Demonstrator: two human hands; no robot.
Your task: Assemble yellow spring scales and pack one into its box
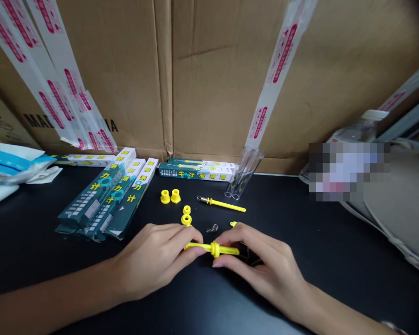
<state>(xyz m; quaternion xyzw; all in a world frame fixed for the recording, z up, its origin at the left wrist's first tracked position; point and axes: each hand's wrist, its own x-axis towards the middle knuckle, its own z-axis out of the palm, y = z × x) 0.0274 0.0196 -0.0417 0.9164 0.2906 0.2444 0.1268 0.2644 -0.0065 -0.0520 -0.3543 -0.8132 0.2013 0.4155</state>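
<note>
Between my hands lies a yellow plastic rod (229,250) with a round yellow collar (215,249) around it. My left hand (160,258) pinches the rod's left end between thumb and fingers. The thumb and forefinger of my right hand (265,265) are at the collar, one above and one below. Just beyond the rod is a small metal spring (212,228). A second yellow rod (226,205) with a spring and hook at its left end lies farther back. A small yellow piece (233,224) shows behind my right fingers, and thin wire is partly hidden beneath that hand.
Two yellow caps (170,196) and small yellow rings (186,214) sit behind my left hand. Clear tubes (242,177) lean by flat boxes (195,170). Green boxes (108,200) are stacked left. A bottle (365,128) and grey bag (394,204) stand right, before large cardboard (223,83).
</note>
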